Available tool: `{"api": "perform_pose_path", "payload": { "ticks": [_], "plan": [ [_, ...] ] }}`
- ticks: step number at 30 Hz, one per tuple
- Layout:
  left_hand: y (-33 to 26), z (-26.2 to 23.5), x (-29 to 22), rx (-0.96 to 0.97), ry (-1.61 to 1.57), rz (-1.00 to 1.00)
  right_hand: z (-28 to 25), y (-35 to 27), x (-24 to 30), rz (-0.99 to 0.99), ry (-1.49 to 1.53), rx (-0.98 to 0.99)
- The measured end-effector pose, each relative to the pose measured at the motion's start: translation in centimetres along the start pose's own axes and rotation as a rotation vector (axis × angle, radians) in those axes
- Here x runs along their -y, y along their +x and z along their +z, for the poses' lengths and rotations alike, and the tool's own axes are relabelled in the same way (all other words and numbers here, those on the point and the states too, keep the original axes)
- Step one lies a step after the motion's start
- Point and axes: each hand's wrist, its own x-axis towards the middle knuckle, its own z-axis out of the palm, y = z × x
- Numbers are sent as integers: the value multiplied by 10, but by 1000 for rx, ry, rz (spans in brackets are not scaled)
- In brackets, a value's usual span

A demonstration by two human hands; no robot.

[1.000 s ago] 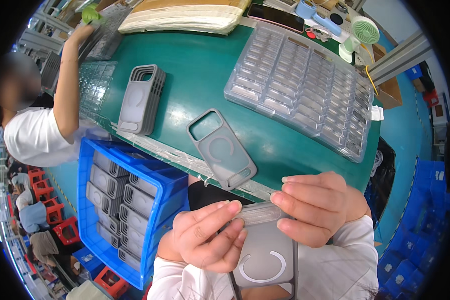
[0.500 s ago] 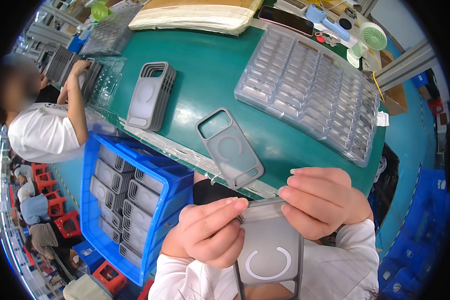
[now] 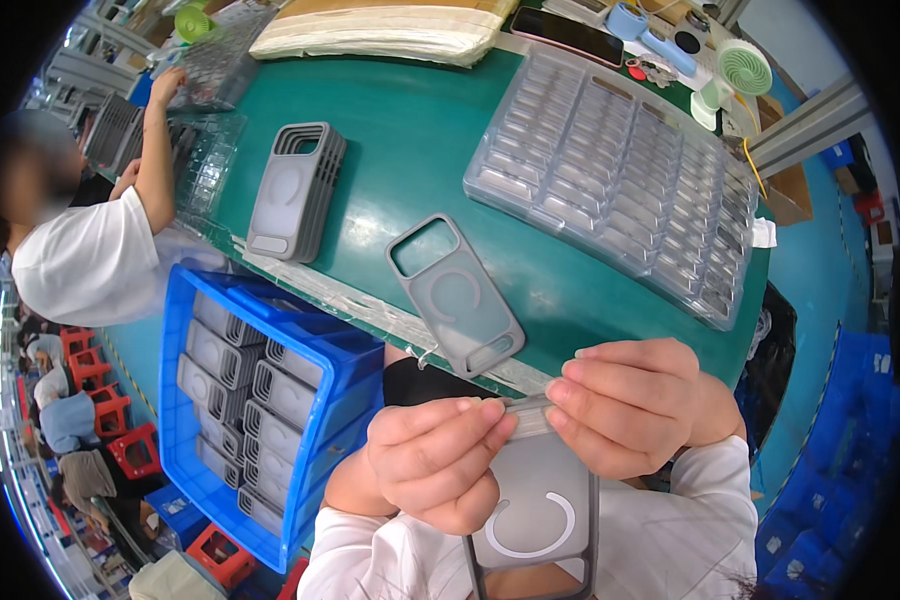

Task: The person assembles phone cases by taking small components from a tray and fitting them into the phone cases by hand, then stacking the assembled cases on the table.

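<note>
A grey translucent phone case with a pale open ring on its back hangs in front of me at the bottom, its camera cutout toward my body. My left hand pinches the far end of it near the left corner. At the right corner of that same end, my right hand is closed with thumb and fingertips on the edge. A shiny clear strip shows between the two pinches; whether it is a separate piece, I cannot tell. Another such case lies on the green table just beyond my hands.
A stack of cases stands left on the table. A blue crate full of cases sits below the table edge. Clear compartment trays lie at right, near a phone and a small green fan. A co-worker works at left.
My left fingertips have shifted right along the case's end, closer to my right fingers. Both hands and the case have moved slightly. The co-worker's arm has risen and reaches farther away.
</note>
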Motion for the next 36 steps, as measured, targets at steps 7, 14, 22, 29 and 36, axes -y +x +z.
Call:
{"api": "perform_pose_path", "payload": {
  "ticks": [7, 14, 22, 29, 36],
  "plan": [
    [-2, 3, 1, -24, 15, 70, 3, 2, 3, 51, 70, -17],
    [-5, 6, -1, -78, 29, 84, 9, 0, 1, 58, 192, -66],
    [-7, -5, -2, 32, -160, -63, 9, -1, -1, 81, 130, -50],
    [-10, -3, -10, -68, -133, -269, 3, -6, 8, 144, -52, 37],
    [-12, -3, 1, 57, 79, -274, 1, 3, 12, 191, -60, 19]
  ]
}}
